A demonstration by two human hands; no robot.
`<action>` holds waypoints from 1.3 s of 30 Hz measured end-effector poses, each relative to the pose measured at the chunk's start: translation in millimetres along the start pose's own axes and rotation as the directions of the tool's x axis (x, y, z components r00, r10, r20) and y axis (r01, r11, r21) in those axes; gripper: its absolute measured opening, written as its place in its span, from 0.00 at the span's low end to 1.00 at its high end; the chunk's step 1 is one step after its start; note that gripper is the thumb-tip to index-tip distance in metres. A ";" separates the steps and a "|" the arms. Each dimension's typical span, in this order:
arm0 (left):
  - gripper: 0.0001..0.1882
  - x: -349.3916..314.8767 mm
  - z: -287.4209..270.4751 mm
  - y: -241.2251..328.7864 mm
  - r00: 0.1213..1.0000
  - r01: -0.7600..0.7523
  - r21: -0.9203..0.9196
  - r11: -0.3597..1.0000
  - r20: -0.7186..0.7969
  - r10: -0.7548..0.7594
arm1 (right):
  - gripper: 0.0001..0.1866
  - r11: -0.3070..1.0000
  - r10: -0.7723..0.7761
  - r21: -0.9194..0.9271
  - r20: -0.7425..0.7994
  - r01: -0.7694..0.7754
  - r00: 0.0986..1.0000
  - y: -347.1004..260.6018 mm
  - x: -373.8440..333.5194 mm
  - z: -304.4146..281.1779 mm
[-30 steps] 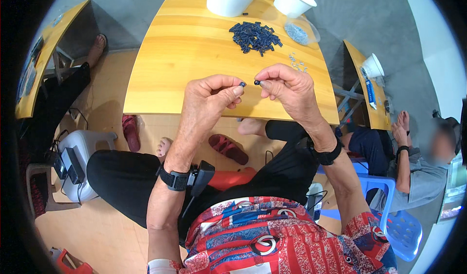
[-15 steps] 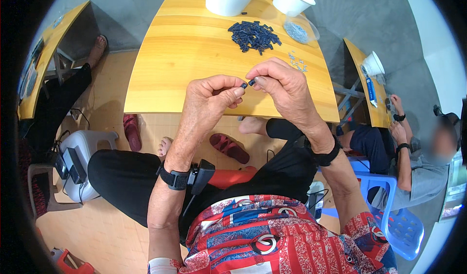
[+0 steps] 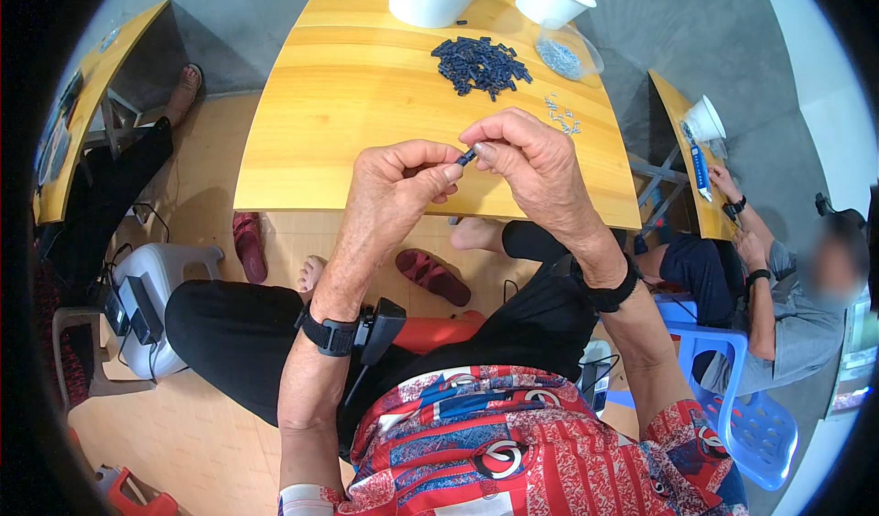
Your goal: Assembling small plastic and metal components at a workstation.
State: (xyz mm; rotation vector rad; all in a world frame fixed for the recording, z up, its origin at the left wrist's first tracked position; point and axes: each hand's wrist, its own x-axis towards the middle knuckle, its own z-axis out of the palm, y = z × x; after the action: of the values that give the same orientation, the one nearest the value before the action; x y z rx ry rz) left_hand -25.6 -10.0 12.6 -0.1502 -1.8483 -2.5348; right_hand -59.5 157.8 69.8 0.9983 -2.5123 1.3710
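Note:
Over the near part of the wooden table (image 3: 320, 141), my left hand (image 3: 399, 184) pinches a small dark blue plastic piece (image 3: 462, 160) between thumb and forefinger. My right hand (image 3: 531, 163) is closed in a pinch on a second small dark piece, which meets the first end to end; fingertips hide much of both. Beyond the hands lies a heap of short dark blue plastic pieces (image 3: 480, 65). Several tiny silvery metal parts (image 3: 562, 117) are scattered to its right, too small to name exactly.
Two white tubs (image 3: 430, 1) stand at the far edge, one with dark pieces inside. A clear bag of silvery parts (image 3: 560, 58) lies beside the right tub (image 3: 552, 0). At right, another person (image 3: 778, 305) works at a separate table; a blue plastic chair (image 3: 732, 369) is nearby.
The two small dark pieces, apart before, now touch end to end as my right fingers have come slightly closer to the left. The person at right has shifted their hands.

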 end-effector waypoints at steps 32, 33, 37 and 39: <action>0.05 7.2 -2.3 -13.4 0.997 0.081 0.014 0.997 -0.018 -0.081 | 0.09 0.850 0.080 -0.494 -0.227 -0.185 0.971 136.7 50.5 -39.7; 0.05 7.2 -2.4 -13.1 0.997 0.070 -0.006 0.998 -0.016 -0.070 | 0.08 0.871 0.065 -0.466 -0.202 -0.154 0.977 134.1 50.4 -36.4; 0.04 6.3 -4.4 -14.1 0.996 0.082 -0.001 0.997 -0.017 -0.082 | 0.09 0.853 0.094 -0.499 -0.146 -0.156 0.985 122.5 56.5 -27.6; 0.05 6.4 -4.7 -17.1 0.998 0.062 0.027 0.998 0.009 -0.062 | 0.07 0.838 0.080 -0.530 -0.119 -0.131 0.990 128.0 58.2 -26.0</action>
State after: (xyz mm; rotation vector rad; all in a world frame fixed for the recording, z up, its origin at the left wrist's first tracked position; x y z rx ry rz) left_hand -33.4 -8.8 -4.5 -0.1078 -1.9197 -2.5519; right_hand -186.2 197.5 16.6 0.6670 -2.6720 0.6281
